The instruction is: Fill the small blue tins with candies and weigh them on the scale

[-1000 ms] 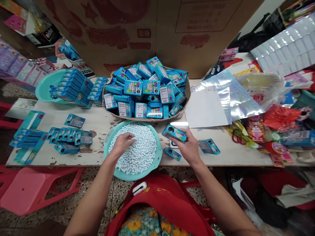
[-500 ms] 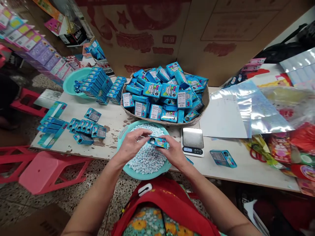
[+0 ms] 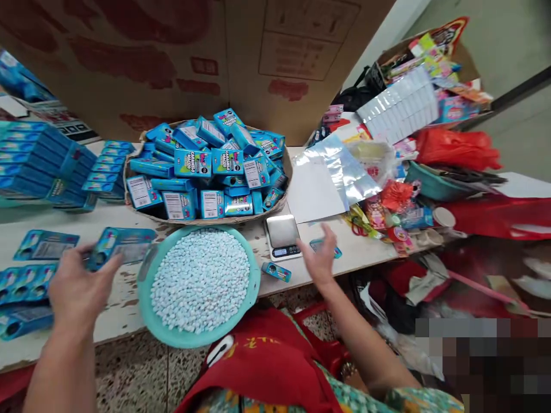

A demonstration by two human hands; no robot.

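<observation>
On the left, my left hand (image 3: 80, 287) has its fingers round the near end of a small blue box (image 3: 123, 244) with a round opening. My right hand (image 3: 319, 255), fingers spread, is over the table just right of the digital scale (image 3: 282, 231); a blue box (image 3: 336, 250) lies partly behind it. Another blue box (image 3: 276, 272) rests in front of the scale. Between my hands sits a turquoise basin (image 3: 253, 281) full of small pale blue candies (image 3: 200, 281). Several open blue boxes (image 3: 26, 284) lie left of my left hand.
Behind the basin, a cardboard tray (image 3: 289, 172) holds a heap of blue boxes. Stacked blue boxes (image 3: 38, 163) stand at the left. White paper (image 3: 316, 192), shiny sheets and colourful packages cover the back right. A large carton (image 3: 241, 69) rises behind.
My hands have parted from over the basin, left hand going left and right hand going right past the scale. The box they held between them is out of my right hand. The view has turned right.
</observation>
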